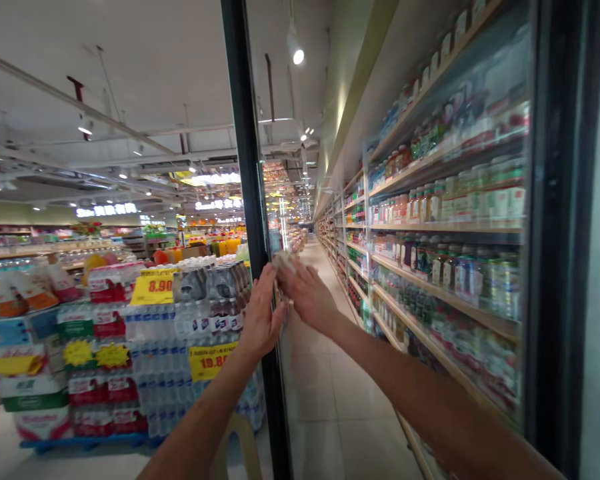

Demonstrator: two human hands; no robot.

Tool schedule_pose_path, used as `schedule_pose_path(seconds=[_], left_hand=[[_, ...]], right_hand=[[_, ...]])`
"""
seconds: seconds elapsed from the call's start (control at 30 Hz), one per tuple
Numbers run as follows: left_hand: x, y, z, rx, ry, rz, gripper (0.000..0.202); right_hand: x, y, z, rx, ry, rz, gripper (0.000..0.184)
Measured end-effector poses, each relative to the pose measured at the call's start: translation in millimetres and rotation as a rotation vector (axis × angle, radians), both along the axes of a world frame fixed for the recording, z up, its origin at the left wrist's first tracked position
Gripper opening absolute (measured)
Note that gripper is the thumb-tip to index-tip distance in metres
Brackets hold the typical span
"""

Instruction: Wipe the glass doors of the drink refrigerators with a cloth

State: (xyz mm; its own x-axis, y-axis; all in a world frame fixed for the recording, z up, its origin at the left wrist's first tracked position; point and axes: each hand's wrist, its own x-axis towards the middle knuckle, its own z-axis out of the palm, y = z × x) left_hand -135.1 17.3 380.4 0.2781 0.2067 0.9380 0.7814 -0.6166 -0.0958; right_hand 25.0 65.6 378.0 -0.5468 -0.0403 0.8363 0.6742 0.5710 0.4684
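Note:
A tall glass door (310,167) with a black frame (247,167) stands open in front of me, edge-on. My left hand (259,319) grips the frame's edge at chest height, fingers curled round it. My right hand (307,293) reaches behind the glass and shows through it. Its fingers press a small pale crumpled cloth (282,261) against the pane, close to the frame and just above my left hand. The two hands almost meet, one on each side of the door edge.
Chiller shelves (445,227) with several rows of bottled drinks run down the right side. A second black door frame (555,233) stands at the far right. At left is a stack of bottled-water packs (180,333) with yellow price tags. A tiled aisle (325,373) leads ahead.

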Motion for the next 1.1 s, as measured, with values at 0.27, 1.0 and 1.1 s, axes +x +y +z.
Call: schedule_pose_path(seconds=[0.27, 1.0, 1.1], left_hand=[[14, 10, -5.3, 0.070, 0.032, 0.207, 0.061], [102, 44, -18.6, 0.261, 0.116, 0.293, 0.066], [107, 45, -19.1, 0.270, 0.125, 0.324, 0.066]], right_hand=[[76, 0, -34.1, 0.058, -0.052, -0.046, 0.042], [184, 6, -43.6, 0.115, 0.105, -0.183, 0.049], [227, 14, -36.5, 0.185, 0.509, -0.282, 0.052]])
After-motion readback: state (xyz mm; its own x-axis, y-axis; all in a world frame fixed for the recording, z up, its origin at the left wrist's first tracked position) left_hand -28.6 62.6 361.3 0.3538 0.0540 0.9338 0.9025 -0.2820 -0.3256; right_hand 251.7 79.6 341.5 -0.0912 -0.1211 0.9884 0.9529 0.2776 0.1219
